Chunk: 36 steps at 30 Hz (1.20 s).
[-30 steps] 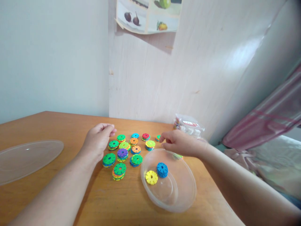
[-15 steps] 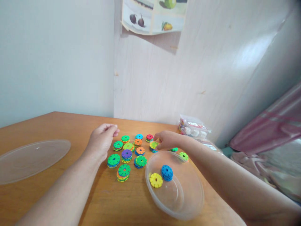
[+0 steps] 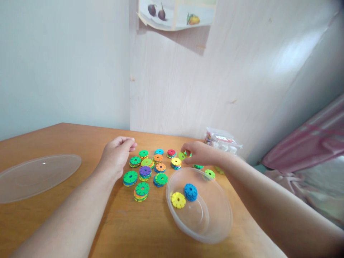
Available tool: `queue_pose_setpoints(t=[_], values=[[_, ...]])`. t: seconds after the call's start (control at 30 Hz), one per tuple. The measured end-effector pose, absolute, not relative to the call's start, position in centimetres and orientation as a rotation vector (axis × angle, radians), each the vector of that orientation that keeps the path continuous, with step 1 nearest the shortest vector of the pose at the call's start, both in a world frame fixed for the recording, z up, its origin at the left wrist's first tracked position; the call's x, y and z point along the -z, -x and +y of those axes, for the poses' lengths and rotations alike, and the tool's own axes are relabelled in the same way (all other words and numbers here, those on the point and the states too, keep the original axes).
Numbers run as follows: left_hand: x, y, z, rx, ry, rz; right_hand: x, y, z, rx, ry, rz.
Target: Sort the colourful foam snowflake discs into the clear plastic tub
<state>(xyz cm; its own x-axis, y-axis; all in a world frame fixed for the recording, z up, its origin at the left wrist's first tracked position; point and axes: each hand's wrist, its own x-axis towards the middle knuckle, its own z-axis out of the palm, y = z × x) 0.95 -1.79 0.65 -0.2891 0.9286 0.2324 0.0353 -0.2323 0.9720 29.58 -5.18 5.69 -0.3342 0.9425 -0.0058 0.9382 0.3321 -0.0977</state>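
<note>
My right hand (image 3: pixel 195 153) is closed in a pinch on a light green notched plastic disc (image 3: pixel 182 156), just above and right of a stack topped by a yellow disc (image 3: pixel 176 163). My left hand (image 3: pixel 119 152) hovers or rests left of the stacks, fingers curled and thumb pressed against them; whatever it may hold is hidden. Several small stacks of flower-shaped discs stand between my hands, among them a purple-topped stack (image 3: pixel 145 172), a red-topped stack (image 3: pixel 171 153) and a green-topped stack (image 3: pixel 142 189). A clear round tub (image 3: pixel 215 222) contains a yellow disc (image 3: pixel 178 200) and a blue stack (image 3: pixel 190 192).
A clear lid (image 3: pixel 40 175) lies on the wooden table (image 3: pixel 129 229) at left. Clear plastic boxes (image 3: pixel 224 139) stand at the back right, by the wall. Pink cloth (image 3: pixel 303 143) hangs beyond the right edge. A fruit picture (image 3: pixel 176 14) hangs above.
My right hand has lifted the light green disc off its stack and moved slightly right, baring a yellow disc on top. My left hand stays closed in about the same place. The view tilts slightly down.
</note>
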Motion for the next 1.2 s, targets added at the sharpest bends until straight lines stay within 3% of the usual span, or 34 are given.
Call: queue_pose_setpoints(t=[0.17,0.4,0.67,1.2], values=[[-0.9,-1.2,-2.0,-1.600,-1.239,1.306,-8.1,-29.3,-10.6,-0.106,1.669,-2.515],[-0.1,-1.1,-1.2,-1.597,-1.250,1.246,-8.6,-27.8,-16.8,-0.404,1.600,-2.814],[-0.5,-1.1,-1.5,-1.594,-1.247,1.278,-6.2,-25.5,-16.7,-0.424,1.629,-3.025],[-0.3,-0.9,-1.3,-1.612,-1.241,1.267,-8.0,-26.1,-14.9,-0.379,1.559,-2.841]])
